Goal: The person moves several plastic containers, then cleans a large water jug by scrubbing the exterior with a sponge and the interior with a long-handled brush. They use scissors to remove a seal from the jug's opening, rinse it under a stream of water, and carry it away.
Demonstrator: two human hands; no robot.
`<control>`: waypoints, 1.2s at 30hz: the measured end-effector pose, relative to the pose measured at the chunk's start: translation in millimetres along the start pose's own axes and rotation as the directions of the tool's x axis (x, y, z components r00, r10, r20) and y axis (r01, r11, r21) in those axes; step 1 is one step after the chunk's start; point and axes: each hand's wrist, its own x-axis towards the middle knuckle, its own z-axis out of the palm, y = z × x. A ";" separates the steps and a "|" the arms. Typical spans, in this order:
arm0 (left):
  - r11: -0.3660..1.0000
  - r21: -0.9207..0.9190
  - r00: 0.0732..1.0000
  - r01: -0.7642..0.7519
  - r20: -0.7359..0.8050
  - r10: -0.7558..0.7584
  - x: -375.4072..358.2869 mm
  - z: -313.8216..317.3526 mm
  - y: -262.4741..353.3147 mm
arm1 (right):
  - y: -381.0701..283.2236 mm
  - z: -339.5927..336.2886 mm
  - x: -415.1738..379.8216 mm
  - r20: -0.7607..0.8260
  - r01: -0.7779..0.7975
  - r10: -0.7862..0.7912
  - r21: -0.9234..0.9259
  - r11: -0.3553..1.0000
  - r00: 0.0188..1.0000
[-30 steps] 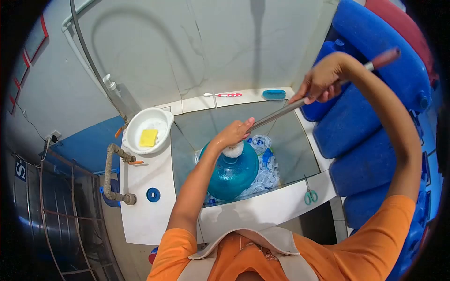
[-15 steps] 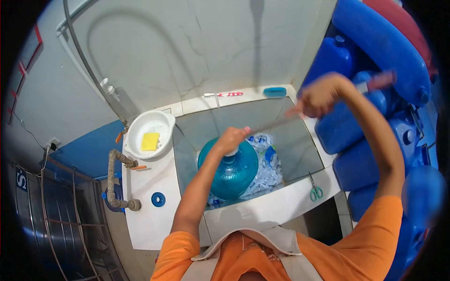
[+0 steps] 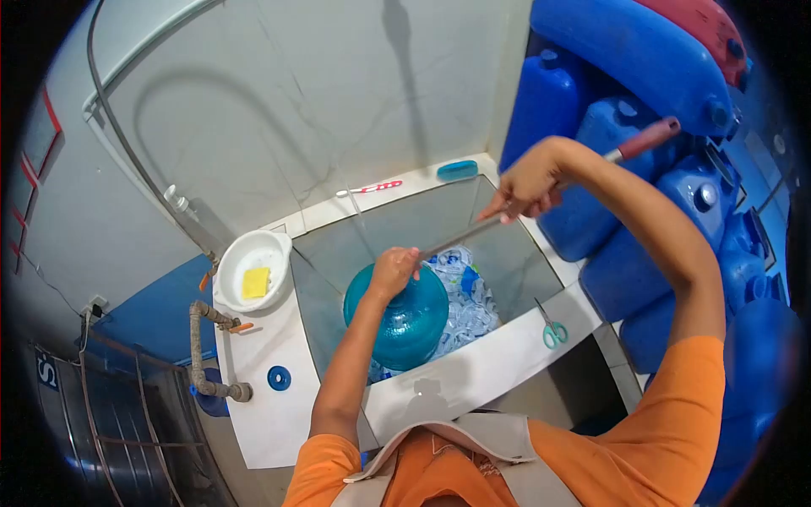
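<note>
A round teal water jug (image 3: 411, 325) stands in the tiled sink (image 3: 528, 266), its mouth hidden under my left hand (image 3: 394, 272). The fingers of that hand are closed at the jug's neck. A long metal rod (image 3: 460, 237) with a brownish-pink grip (image 3: 650, 138) slants down to the jug's mouth, where its lower end is hidden. My right hand (image 3: 528, 186) is closed around the rod's middle, above the sink's right side. Clear and blue plastic pieces (image 3: 467, 300) lie in the sink beside the jug.
Left on the counter are a white basin (image 3: 228, 291) with a yellow sponge (image 3: 256, 282) and a blue ring-shaped cap (image 3: 279, 378). Scissors (image 3: 553, 332) lie on the front rim. A toothbrush (image 3: 369, 189) and teal brush (image 3: 457, 171) lie behind. Blue containers (image 3: 625, 266) crowd the right.
The view has shifted, so most things sit further left. My right hand and the rod, blurred before, now look sharp. My left hand stays at the jug's neck.
</note>
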 end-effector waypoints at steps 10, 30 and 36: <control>0.971 0.231 0.970 0.054 0.220 -0.106 -18.6 -5.3 -20.3 | 7.7 7.1 37.4 0.060 0.045 -0.038 -0.113 0.993 0.997; 0.922 -0.279 0.952 0.266 -0.074 -0.297 -62.9 39.6 -16.6 | -110.9 78.9 171.0 -0.512 -0.443 0.057 -0.678 0.587 0.857; 0.953 -0.209 0.965 0.217 -0.102 -0.242 -57.2 54.6 8.4 | -79.0 115.1 220.3 -0.570 -0.642 0.298 -0.652 0.403 0.766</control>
